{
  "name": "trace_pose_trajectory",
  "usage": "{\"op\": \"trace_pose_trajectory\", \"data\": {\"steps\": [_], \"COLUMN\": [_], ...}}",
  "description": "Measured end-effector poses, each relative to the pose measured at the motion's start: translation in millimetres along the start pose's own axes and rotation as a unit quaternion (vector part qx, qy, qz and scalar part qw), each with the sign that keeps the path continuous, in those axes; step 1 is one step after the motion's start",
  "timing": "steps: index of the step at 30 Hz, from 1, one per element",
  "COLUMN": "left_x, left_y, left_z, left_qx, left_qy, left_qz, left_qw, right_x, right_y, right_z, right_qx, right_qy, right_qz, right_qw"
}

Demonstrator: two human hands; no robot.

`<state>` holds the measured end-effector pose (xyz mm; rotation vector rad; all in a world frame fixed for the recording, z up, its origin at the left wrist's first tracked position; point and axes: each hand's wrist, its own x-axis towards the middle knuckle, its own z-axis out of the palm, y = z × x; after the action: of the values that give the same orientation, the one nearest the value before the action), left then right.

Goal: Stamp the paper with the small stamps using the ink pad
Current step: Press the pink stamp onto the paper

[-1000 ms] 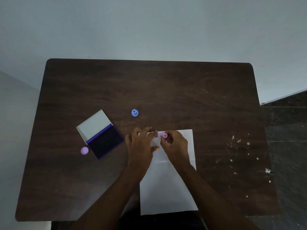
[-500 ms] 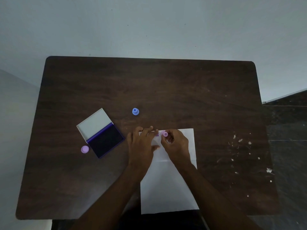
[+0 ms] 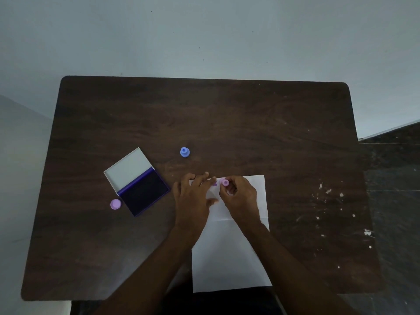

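Note:
A white sheet of paper (image 3: 229, 258) lies at the near edge of the dark wooden table (image 3: 250, 123). My right hand (image 3: 241, 196) pinches a small pink stamp (image 3: 225, 182), held upright against the paper's top edge. A purple print (image 3: 215, 184) shows just left of it. My left hand (image 3: 193, 196) lies flat with fingers spread on the paper's upper left corner. An open ink pad (image 3: 145, 193) with a white lid lies to the left. A blue stamp (image 3: 184, 152) stands beyond the hands. A pink stamp piece (image 3: 115, 204) lies left of the pad.
White flecks (image 3: 329, 201) are scattered on the table's right side. A pale wall rises behind the table, and a dark tiled floor (image 3: 393, 178) shows at the right.
The hands and the pink stamp have stayed nearly still at the top edge of the paper. The view has shifted slightly as my head moved.

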<state>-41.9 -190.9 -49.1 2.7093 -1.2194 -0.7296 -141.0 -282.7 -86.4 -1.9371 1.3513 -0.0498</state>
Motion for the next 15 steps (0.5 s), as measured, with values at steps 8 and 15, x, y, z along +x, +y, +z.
{"op": "trace_pose_trajectory", "data": {"steps": [8,15], "left_x": [1.8,1.4], "left_y": [-0.3,-0.3], "left_z": [-2.5,-2.5], "left_qx": [0.012,0.007], "left_qy": [-0.033,-0.027], "left_qz": [-0.006,-0.006], "left_qw": [0.999,1.000], "right_x": [13.0,18.8], "right_y": [-14.9,-20.9], "right_z": [-8.2,-14.1], "right_qx": [-0.063,-0.072], "right_qy": [-0.090,-0.092], "right_qz": [0.067,0.078], "right_qw": [0.992,0.990]}}
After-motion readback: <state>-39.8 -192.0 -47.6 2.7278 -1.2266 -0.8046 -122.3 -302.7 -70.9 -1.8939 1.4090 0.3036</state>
